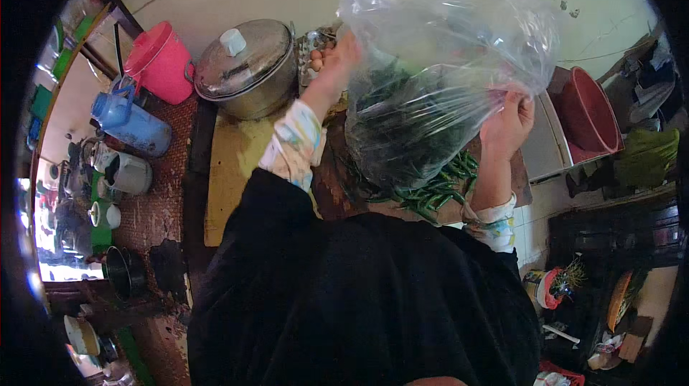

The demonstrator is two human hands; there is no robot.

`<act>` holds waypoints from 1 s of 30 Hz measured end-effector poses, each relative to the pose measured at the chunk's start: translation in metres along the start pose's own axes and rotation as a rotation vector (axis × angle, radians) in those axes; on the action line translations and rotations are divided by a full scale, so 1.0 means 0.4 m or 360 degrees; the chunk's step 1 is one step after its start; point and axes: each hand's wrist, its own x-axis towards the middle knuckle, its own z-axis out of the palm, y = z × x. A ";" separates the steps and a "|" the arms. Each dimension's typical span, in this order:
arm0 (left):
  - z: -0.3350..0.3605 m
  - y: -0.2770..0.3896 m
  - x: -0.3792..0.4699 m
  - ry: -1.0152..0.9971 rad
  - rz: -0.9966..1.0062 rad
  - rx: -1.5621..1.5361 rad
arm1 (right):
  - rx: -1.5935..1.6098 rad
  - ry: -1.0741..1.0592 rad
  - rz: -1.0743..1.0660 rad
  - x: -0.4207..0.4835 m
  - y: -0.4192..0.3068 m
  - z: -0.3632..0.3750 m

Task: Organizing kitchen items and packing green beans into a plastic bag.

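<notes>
A large clear plastic bag [425, 95] with dark green contents stands on the table before me, its loose upper part spread wide. My left hand [342, 63], slightly blurred, holds the bag's left edge. My right hand [508, 122] grips gathered plastic on the right side, fingers curled in. Several long green chili peppers [430, 197] lie loose on the brown tabletop [331, 186], at the bag's near side. What exactly is inside the bag is hard to make out through the creased plastic.
Left of the bag are an egg tray [308, 74] with several brown eggs [316, 60] and a big lidded metal pot [245, 71]. Farther left stand a pink lidded bucket [161, 65] and a blue jug [132, 122]. A red basin [592, 111] is at right.
</notes>
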 end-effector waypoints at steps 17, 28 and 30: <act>0.032 -0.027 -0.073 0.0332 0.0097 -0.0550 | -0.0748 -0.0595 0.0600 -0.230 0.108 -0.261; 0.089 0.069 -0.020 0.0153 0.0249 -0.0698 | -0.0739 -0.0244 0.0568 -0.126 0.158 -0.158; 0.084 0.079 -0.021 0.0380 0.0212 -0.0670 | -0.0715 -0.0187 0.0541 -0.098 0.143 -0.109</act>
